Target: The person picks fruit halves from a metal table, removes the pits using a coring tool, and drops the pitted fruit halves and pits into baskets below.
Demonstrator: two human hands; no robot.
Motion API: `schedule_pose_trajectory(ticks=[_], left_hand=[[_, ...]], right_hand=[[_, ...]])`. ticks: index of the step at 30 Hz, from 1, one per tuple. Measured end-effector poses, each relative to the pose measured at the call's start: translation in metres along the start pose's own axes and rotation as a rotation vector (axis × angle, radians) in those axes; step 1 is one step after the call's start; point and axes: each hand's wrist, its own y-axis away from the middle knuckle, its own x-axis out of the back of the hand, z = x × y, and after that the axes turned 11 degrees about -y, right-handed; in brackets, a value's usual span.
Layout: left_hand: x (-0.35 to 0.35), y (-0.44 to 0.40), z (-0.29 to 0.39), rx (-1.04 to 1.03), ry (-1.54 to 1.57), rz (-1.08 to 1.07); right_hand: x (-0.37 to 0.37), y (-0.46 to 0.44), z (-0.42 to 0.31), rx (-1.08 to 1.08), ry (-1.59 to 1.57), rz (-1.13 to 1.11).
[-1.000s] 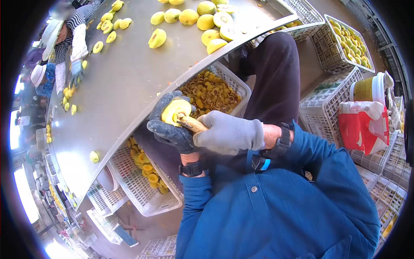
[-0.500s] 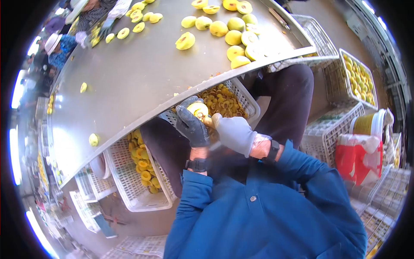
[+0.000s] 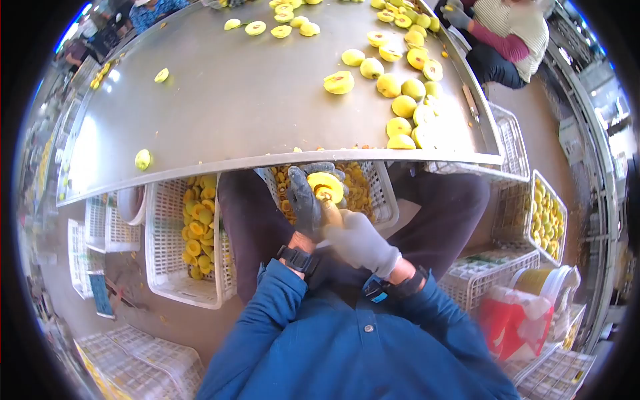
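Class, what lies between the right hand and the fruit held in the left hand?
The head view shows a tool's tan handle between the right hand and the fruit in the left hand.

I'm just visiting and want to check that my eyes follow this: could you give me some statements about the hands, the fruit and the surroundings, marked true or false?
1. The left hand holds a piece of cut fruit. True.
2. The right hand is bare. False: it wears a light grey glove.
3. The right hand is at a tan handle that points towards the cut fruit. True.
4. All the fruit on the metal table is whole. False: fruit halves lie there too.
5. The white crate beside the left leg holds nothing. False: yellow fruit pieces are in it.
6. A red-and-white bag is on the person's right. True.
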Motion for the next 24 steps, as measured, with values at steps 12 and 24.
schedule_pose_trajectory(ticks=[12, 24], left_hand=[[0.061, -0.029, -0.075, 0.045, -0.24, 0.553], [0.099, -0.022, -0.08, -0.097, -0.774, 0.521]], right_hand=[[0.027, -0.042, 0.072, 0.265, 0.749, -0.115], [0.08, -0.106, 0.104, -0.249, 0.754, 0.003]])
